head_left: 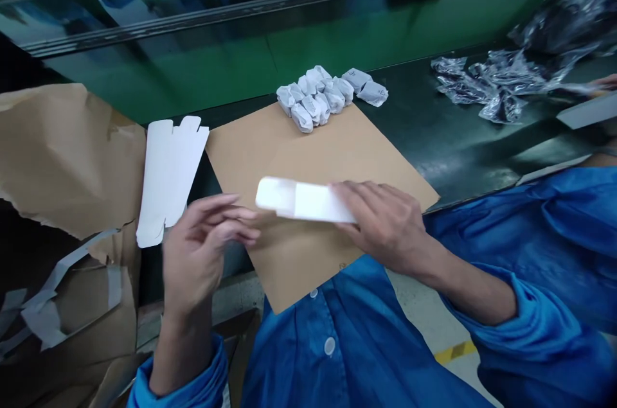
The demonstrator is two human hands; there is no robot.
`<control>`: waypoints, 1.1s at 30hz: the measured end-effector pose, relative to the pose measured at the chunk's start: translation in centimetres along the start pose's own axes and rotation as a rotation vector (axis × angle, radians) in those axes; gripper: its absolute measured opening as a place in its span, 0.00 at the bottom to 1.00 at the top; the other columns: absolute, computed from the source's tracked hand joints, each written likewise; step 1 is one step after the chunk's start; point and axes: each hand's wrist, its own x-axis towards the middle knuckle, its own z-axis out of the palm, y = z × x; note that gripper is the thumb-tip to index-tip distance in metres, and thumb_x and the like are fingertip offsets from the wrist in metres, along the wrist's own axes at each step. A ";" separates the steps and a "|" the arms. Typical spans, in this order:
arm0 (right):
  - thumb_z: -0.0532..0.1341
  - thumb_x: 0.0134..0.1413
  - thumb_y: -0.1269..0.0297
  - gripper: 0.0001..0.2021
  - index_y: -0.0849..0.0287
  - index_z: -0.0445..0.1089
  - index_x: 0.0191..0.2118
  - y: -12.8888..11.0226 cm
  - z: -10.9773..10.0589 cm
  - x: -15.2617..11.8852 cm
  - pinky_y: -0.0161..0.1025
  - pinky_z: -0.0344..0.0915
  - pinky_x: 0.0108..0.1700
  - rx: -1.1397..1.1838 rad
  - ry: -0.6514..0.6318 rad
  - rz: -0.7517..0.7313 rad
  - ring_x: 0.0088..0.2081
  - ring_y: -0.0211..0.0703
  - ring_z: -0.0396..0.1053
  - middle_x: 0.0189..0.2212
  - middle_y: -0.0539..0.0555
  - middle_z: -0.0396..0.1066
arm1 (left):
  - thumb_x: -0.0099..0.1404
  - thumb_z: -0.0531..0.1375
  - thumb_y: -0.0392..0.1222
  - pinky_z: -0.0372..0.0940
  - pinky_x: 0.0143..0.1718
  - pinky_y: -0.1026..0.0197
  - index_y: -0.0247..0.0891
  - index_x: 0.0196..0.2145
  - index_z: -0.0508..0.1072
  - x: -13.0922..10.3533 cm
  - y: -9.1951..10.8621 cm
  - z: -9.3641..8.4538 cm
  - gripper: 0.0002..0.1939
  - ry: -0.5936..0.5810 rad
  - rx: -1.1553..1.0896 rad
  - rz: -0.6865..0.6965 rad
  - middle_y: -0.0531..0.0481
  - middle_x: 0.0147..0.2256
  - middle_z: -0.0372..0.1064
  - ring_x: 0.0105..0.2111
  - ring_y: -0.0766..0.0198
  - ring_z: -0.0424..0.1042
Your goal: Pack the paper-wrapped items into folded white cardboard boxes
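My right hand (385,221) is wrapped round one end of a small white carton (315,201), held above a sheet of brown cardboard (385,157). The carton's far end, with a flap sticking out, points left. Just left of that flap is my left hand (207,234), its fingers loosely bent and apart, touching nothing. Several small things wrapped in white paper (315,96) sit in a cluster on the cardboard's far corner, two of them beyond its edge. Flat, unfolded white cartons (168,170) lie stacked left of the cardboard.
At the left stands a large brown cardboard box (67,157) with torn tape. Crumpled clear plastic bags (501,80) lie on the dark work surface (409,119) at the right. A co-worker in a blue sleeve (544,215) is close on my right. A green ledge (216,67) runs behind.
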 end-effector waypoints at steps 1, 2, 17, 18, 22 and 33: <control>0.57 0.66 0.60 0.19 0.65 0.66 0.57 0.1 0.5 0.1 0.45 0.70 0.40 -0.024 0.054 0.085 0.41 0.52 0.75 0.44 0.64 0.77 | 0.66 0.63 0.47 0.76 0.32 0.59 0.45 0.49 0.75 -0.7 0.0 0.7 0.15 0.095 -0.039 0.091 0.51 0.37 0.79 0.31 0.62 0.78; 0.57 0.65 0.59 0.20 0.65 0.66 0.57 -0.2 1.1 0.2 0.46 0.70 0.40 -0.037 0.108 0.158 0.41 0.52 0.74 0.44 0.64 0.77 | 0.67 0.62 0.50 0.76 0.38 0.55 0.46 0.54 0.72 -1.5 -0.1 1.7 0.19 0.149 -0.051 0.169 0.48 0.43 0.78 0.38 0.59 0.79; 0.65 0.60 0.62 0.11 0.60 0.76 0.46 -1.8 0.4 3.5 0.37 0.69 0.37 1.092 -0.054 0.245 0.34 0.36 0.67 0.37 0.52 0.68 | 0.63 0.63 0.52 0.68 0.50 0.54 0.43 0.61 0.62 -1.4 -0.5 5.4 0.31 -0.021 0.358 0.216 0.43 0.57 0.66 0.54 0.53 0.70; 0.66 0.58 0.63 0.09 0.60 0.76 0.43 -1.8 0.7 3.6 0.36 0.68 0.37 1.132 -0.068 0.258 0.34 0.36 0.67 0.36 0.52 0.68 | 0.63 0.63 0.51 0.68 0.49 0.55 0.43 0.60 0.63 -1.3 -0.4 5.3 0.30 -0.053 0.361 0.213 0.44 0.55 0.67 0.52 0.54 0.71; 0.66 0.58 0.65 0.05 0.56 0.78 0.40 -2.2 1.3 3.2 0.36 0.67 0.40 1.258 -0.023 0.318 0.38 0.37 0.70 0.36 0.51 0.71 | 0.60 0.64 0.47 0.69 0.43 0.57 0.43 0.53 0.67 -1.2 -0.7 5.0 0.24 -0.125 0.328 0.170 0.47 0.47 0.71 0.45 0.57 0.73; 0.67 0.55 0.53 0.16 0.61 0.70 0.27 -0.2 2.5 5.8 0.31 0.61 0.28 1.782 -0.122 0.689 0.26 0.32 0.64 0.23 0.46 0.66 | 0.58 0.62 0.42 0.66 0.27 0.62 0.42 0.44 0.65 -0.9 -0.4 5.4 0.16 -0.260 0.400 0.151 0.52 0.35 0.71 0.28 0.64 0.72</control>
